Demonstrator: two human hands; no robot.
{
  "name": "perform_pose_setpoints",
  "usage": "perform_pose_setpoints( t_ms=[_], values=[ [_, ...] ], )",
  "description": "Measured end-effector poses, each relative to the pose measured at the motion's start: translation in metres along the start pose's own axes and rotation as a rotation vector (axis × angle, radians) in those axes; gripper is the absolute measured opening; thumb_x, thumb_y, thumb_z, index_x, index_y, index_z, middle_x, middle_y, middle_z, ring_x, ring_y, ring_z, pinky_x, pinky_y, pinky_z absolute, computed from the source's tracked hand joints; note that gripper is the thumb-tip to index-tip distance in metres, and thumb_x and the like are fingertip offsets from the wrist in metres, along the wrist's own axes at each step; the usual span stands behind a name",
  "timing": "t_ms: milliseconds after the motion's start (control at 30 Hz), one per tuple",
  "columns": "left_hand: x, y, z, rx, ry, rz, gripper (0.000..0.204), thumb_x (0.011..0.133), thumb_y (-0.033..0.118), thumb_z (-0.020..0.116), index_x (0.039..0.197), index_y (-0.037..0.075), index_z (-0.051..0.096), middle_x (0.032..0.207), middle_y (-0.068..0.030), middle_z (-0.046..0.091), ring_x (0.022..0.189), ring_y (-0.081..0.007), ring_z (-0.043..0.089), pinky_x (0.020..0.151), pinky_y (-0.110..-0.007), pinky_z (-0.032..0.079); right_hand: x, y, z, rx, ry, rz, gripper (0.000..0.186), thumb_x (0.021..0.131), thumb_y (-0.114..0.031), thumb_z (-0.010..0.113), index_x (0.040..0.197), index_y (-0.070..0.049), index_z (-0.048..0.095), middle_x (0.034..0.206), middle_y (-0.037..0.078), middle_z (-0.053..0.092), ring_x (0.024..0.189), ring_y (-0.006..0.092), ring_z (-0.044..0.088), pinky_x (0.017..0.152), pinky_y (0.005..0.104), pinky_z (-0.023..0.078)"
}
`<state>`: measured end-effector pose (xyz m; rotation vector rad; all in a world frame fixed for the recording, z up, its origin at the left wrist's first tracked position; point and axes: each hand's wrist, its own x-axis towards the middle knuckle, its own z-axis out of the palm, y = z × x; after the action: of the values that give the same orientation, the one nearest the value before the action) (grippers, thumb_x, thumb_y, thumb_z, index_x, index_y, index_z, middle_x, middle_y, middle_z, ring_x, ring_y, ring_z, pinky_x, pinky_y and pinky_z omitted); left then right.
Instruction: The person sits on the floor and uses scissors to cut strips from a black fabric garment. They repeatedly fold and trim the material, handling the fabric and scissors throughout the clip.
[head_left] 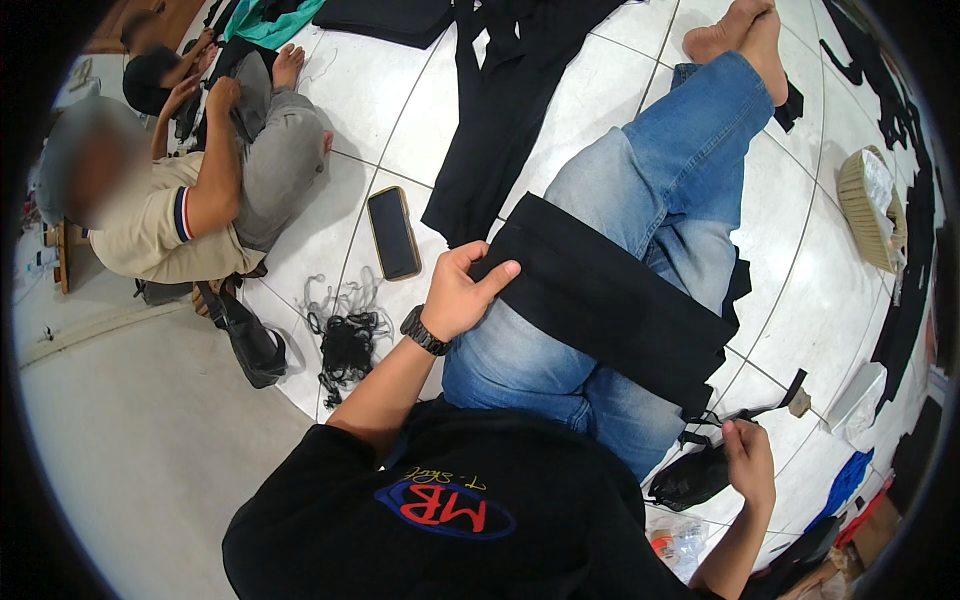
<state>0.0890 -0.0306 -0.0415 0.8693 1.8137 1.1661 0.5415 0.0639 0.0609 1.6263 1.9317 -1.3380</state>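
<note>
Folded black cloth (605, 300) lies across our jeans (650, 190), slanting down to the right. Our left hand (466, 293) grips its left end, thumb on top. Our right hand (750, 462) is by its lower right corner, fingers bunched; can't tell if they pinch anything. Phone (394, 234) and black thread pile (348, 348) sit on tile left of us.

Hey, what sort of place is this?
Possibly a small garment workroom: a black cloth panel lies across your jeans, more black fabric lies on the white tiled floor, and there's a heap of black thread-like scraps.
</note>
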Motion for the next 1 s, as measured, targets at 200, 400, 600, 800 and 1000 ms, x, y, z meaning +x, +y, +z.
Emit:
perform_pose_setpoints(
  t_ms=[200, 400, 600, 800, 1000],
  values=[
    [-0.003, -0.012, 0.001, -0.138, 0.048, -0.122, 0.027, 0.088, 0.022, 0.078, 0.078, -0.001, 0.067, 0.067, 0.0019, 0.064, 0.062, -0.0026, 0.051, 0.056, -0.023, 0.042, 0.019, -0.087, 0.011, -0.399, 0.614, -0.425, 0.049, 0.097, -0.017, 0.053, 0.142, 0.003, 0.048, 0.144, 0.023, 0.05, 0.143, 0.0374, 0.037, 0.119, 0.0496, 0.025],
    [-0.002, -0.012, 0.014, -0.249, 0.075, -0.115, 0.024, 0.089, 0.019, 0.077, 0.083, -0.003, 0.07, 0.073, -0.0005, 0.069, 0.064, -0.003, 0.056, 0.059, -0.021, 0.045, 0.026, -0.039, 0.036, -0.588, 0.543, -0.414, 0.014, 0.089, -0.01, 0.061, 0.084, -0.002, 0.051, 0.082, 0.017, 0.054, 0.079, 0.0374, 0.052, 0.074, 0.047, 0.04],
    [-0.001, -0.016, 0.014, -0.184, 0.085, -0.071, 0.023, 0.088, 0.019, 0.078, 0.08, -0.002, 0.071, 0.072, -0.0015, 0.07, 0.063, -0.0041, 0.057, 0.059, -0.022, 0.046, 0.019, 0.011, 0.024, -0.558, 0.491, -0.44, 0.019, 0.091, -0.013, 0.06, 0.081, -0.002, 0.049, 0.078, 0.017, 0.052, 0.078, 0.0376, 0.049, 0.072, 0.0467, 0.039],
    [-0.002, -0.013, 0.014, -0.146, 0.073, -0.081, 0.02, 0.088, 0.016, 0.077, 0.084, -0.002, 0.071, 0.076, -0.0025, 0.07, 0.066, -0.0049, 0.059, 0.062, -0.022, 0.047, 0.007, 0.047, 0.013, -0.567, 0.47, -0.291, 0.026, 0.096, -0.019, 0.056, 0.079, -0.001, 0.05, 0.079, 0.019, 0.052, 0.08, 0.0387, 0.048, 0.073, 0.048, 0.039],
    [-0.003, -0.01, 0.013, -0.125, 0.057, -0.106, 0.014, 0.089, 0.012, 0.075, 0.091, -0.002, 0.072, 0.085, -0.0042, 0.073, 0.073, -0.0062, 0.062, 0.067, -0.022, 0.05, 0.0, 0.076, 0.004, -0.554, 0.476, -0.195, 0.028, 0.097, -0.021, 0.055, 0.081, 0.001, 0.051, 0.083, 0.021, 0.053, 0.084, 0.04, 0.05, 0.077, 0.0492, 0.04]
  ],
)
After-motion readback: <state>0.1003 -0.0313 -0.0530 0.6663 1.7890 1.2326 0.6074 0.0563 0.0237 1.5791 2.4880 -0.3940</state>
